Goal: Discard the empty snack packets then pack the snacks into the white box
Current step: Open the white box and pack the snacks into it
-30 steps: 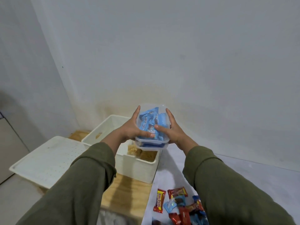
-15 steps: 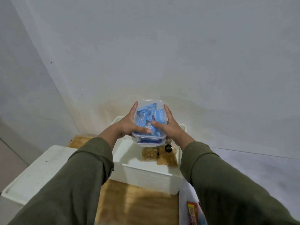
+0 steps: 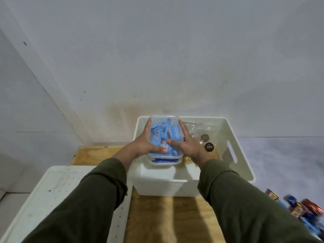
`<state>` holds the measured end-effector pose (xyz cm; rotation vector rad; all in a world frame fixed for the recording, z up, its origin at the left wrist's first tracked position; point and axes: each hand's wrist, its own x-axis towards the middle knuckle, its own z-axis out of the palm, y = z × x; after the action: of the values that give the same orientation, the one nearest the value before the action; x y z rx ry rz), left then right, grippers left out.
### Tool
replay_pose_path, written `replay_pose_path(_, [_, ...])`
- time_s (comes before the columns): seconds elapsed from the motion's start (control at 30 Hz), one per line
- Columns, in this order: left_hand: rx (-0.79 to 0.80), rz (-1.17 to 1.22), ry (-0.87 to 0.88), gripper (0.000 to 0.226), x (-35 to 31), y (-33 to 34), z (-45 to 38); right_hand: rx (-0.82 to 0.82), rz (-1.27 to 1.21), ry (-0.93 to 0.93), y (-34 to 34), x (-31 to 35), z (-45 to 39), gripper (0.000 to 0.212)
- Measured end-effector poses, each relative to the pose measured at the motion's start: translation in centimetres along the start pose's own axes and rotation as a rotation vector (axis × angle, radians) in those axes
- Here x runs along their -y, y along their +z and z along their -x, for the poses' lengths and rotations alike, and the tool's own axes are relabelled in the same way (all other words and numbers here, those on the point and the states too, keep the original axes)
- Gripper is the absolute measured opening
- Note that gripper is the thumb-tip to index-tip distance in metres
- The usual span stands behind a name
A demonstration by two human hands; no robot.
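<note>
From the head view, we hold two stacked clear tubs of blue snack packets over the left part of the white box. Our left hand clasps the stack's left side and our right hand its right, each grip wrapped on it with the thumb across the lid. Clear bags of snacks lie inside the box (contents hard to read). The box stands on a wooden surface; loose wrapped snacks lie at far right.
</note>
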<state>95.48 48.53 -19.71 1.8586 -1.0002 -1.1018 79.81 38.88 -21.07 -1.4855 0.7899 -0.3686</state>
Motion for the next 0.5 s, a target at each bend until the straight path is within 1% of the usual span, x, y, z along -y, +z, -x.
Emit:
replay_pose_path(0.13, [0.071, -0.052, -0.047, 0.144, 2.1, -0.1, -1.3, -0.005, 0.033, 0.018, 1.1, -1.5, -1.0, 0.096])
replay_pose_path(0.27, [0.074, -0.115, -0.099, 0.147, 3.7, 0.0, -2.5, 0.004, 0.023, 0.015, 1.9, -2.8, -2.0, 0.096])
replay_pose_path(0.37, [0.108, -0.061, -0.132, 0.142, 4.8, 0.3, -3.7, 0.008, 0.011, 0.034, 2.2, -3.5, -2.7, 0.094])
replay_pose_path(0.5, [0.137, -0.012, -0.176, 0.146, 5.9, 0.5, -5.5, 0.014, -0.018, 0.054, 2.4, -4.9, -3.9, 0.095])
